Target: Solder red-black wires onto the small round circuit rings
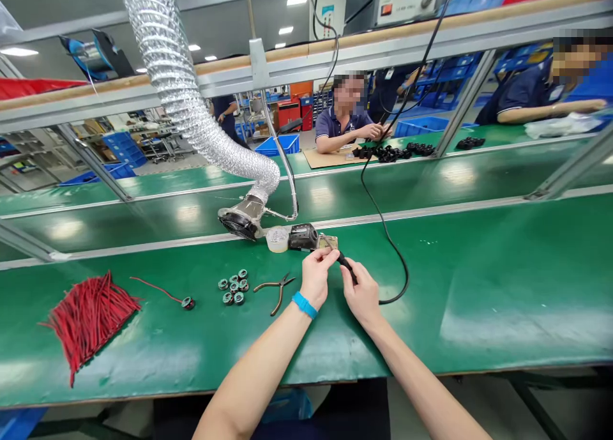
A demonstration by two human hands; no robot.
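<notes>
My right hand (363,294) is closed round the black handle of a soldering iron (345,265) whose cable (390,242) loops away over the green bench (479,287). My left hand (317,275), with a blue wristband, pinches something small at the iron's tip; I cannot make out what it is. Both hands are just in front of a black holder (302,237) and a small brass-coloured stand (328,241).
Pliers (275,290) and several small round parts (234,286) lie left of my hands. One more part with a red wire (184,301) and a bundle of red wires (89,315) lie further left. A silver extraction hose (191,101) ends near the holder. Other people work across the line.
</notes>
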